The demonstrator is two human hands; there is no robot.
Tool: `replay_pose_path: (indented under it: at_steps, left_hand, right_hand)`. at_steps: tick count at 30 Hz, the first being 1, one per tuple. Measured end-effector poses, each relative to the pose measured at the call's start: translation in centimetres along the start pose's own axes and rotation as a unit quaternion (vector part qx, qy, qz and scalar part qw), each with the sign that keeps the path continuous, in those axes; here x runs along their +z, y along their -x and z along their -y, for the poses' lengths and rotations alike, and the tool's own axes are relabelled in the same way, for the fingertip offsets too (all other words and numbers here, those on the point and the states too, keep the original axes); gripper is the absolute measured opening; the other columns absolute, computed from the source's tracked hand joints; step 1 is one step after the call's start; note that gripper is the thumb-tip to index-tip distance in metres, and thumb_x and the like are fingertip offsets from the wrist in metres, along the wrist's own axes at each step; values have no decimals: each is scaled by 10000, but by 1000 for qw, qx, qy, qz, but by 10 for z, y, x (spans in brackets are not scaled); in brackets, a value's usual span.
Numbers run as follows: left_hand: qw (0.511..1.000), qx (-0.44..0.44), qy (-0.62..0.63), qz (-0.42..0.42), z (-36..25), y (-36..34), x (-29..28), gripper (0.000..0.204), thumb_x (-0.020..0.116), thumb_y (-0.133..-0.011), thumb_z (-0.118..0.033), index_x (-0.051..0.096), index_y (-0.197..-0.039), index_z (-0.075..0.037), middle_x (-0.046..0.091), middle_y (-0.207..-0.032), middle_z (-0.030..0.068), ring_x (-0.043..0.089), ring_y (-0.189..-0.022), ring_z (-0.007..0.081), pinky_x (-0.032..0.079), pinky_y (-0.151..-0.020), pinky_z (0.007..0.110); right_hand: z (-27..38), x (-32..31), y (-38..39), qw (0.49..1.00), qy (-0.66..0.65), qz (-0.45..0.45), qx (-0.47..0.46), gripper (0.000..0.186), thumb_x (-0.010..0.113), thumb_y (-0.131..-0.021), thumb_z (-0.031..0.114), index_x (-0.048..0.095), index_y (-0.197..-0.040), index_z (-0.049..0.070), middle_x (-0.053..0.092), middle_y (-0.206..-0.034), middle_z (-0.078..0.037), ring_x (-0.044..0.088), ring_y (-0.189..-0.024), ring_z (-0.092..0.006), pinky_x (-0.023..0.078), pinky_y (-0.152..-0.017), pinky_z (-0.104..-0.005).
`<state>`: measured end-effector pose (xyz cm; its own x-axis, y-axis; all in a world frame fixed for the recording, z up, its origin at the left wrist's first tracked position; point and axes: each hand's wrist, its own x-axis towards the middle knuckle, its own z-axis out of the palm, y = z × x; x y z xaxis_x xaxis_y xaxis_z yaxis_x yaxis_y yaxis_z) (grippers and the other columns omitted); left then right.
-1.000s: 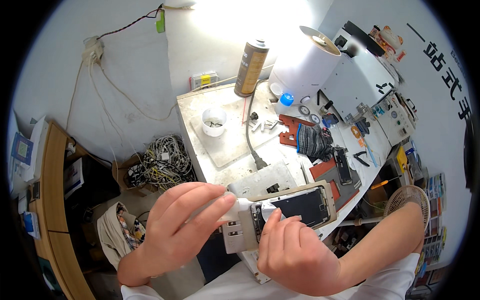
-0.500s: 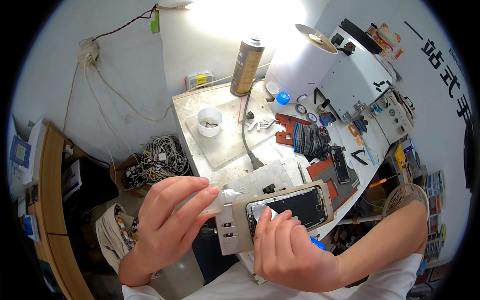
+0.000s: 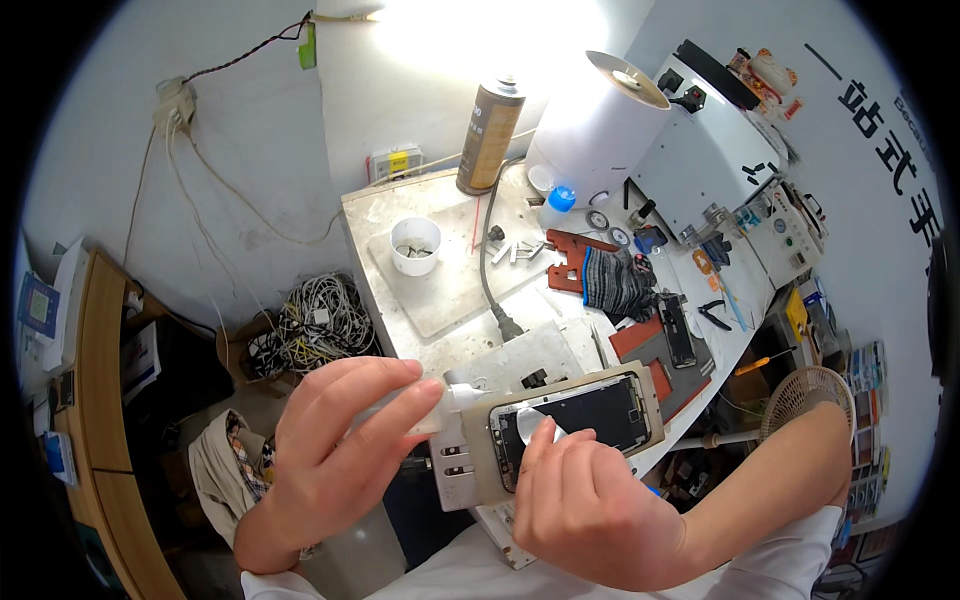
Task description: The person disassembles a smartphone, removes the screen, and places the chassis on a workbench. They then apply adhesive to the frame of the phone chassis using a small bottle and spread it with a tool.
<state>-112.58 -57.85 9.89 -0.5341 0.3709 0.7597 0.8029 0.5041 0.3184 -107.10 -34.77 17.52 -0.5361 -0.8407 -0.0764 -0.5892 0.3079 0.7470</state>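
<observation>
My left hand [image 3: 345,445] is closed around a translucent squeeze bottle whose white nozzle [image 3: 464,392] points toward the upper left corner of a phone screen assembly [image 3: 600,418]. The assembly lies black side up inside a beige pad [image 3: 481,460] on a metal bench device [image 3: 453,490]. My right hand [image 3: 600,510] pinches a thin, pale, rounded blade [image 3: 528,424] whose tip rests at or over the left part of the assembly. My palm and fingers hide the rest of that blade.
A white cup [image 3: 415,248] holding small bits, a tall spray can [image 3: 489,135] and a white cylindrical appliance [image 3: 598,130] stand farther back. Right of the device lie a striped glove [image 3: 618,282], another phone part [image 3: 677,330] and black pliers [image 3: 714,314]. A cable crosses the bench.
My right hand and the blade have shifted slightly right, and a blue item beside that hand is now mostly covered. The left hand has edged a little right with the bottle.
</observation>
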Motion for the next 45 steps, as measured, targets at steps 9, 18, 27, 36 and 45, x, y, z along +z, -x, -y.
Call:
replay_pose_path:
  at_steps: [9, 18, 27, 36, 45]
  left_hand:
    - [998, 49, -3, 46, -9, -9, 6, 476, 759, -721, -67, 775, -1197, -38, 703, -1177, 87, 695, -1043, 248, 586, -846, 340]
    - [996, 66, -10, 53, -12, -15, 12, 464, 741, -706, -86, 778, -1166, -34, 698, -1164, 70, 696, -1033, 232, 593, -834, 331]
    - [995, 69, -10, 67, -13, -19, 11, 466, 732, -714, -91, 776, -1174, -32, 694, -1175, 66, 687, -1060, 227, 584, -859, 327]
    - [991, 95, -13, 91, -13, -26, 15, 467, 722, -713, -90, 764, -1172, -21, 683, -1191, 79, 688, -1070, 232, 592, -888, 344]
    - [990, 99, -17, 96, -12, -29, 15, 455, 713, -712, -92, 766, -1159, -23, 686, -1194, 84, 691, -1063, 236, 591, -894, 345]
  right_hand:
    - [4, -11, -2, 996, 15, 42, 72, 179, 702, -823, 65, 772, -931, -60, 622, -676, -98, 568, -628, -185, 385, -581, -299]
    - [1, -5, 1, 996, -23, 47, 76, 167, 718, -797, 60, 778, -906, -51, 615, -653, -92, 553, -599, -176, 355, -547, -293]
    - [4, -8, 2, 992, -35, 69, 98, 152, 689, -843, 82, 771, -908, -27, 584, -632, -52, 533, -587, -172, 393, -579, -311]
    - [-4, -13, 2, 991, -60, 59, 107, 177, 685, -846, 89, 761, -934, -43, 539, -628, -16, 520, -600, -146, 366, -580, -294]
    - [-8, -9, 4, 989, -58, 67, 119, 159, 681, -844, 69, 760, -936, -32, 543, -641, -24, 517, -618, -158, 372, -595, -303]
